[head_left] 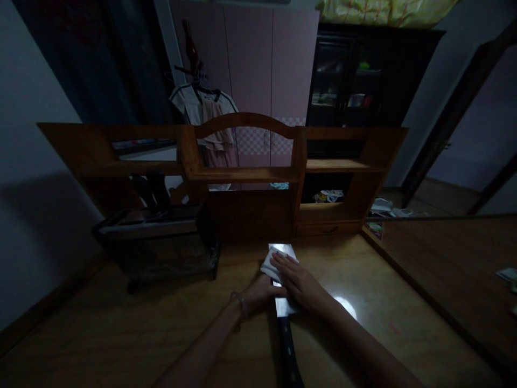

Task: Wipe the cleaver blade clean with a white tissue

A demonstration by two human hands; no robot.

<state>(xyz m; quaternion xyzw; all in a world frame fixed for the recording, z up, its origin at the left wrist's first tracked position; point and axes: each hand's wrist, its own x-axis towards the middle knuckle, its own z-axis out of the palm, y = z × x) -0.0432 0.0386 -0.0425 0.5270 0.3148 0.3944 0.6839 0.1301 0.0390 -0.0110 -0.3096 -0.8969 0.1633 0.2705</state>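
A cleaver [283,308] with a broad shiny blade lies in front of me, its black riveted handle pointing toward me. My left hand [258,293] grips the blade from the left, thumb across the top; its other fingers are mostly hidden. A folded white cloth or tissue [268,262] rests on the far part of the blade. Over it lies my right hand [297,277], fingers together and pressing it against the metal. Part of the blade is covered by both hands.
On the left of the wooden desktop [169,334] stands a dark knife block [161,242] with black handles sticking up. A wooden shelf unit [246,173] runs along the back. To the right, a raised edge [404,269] borders another brown surface.
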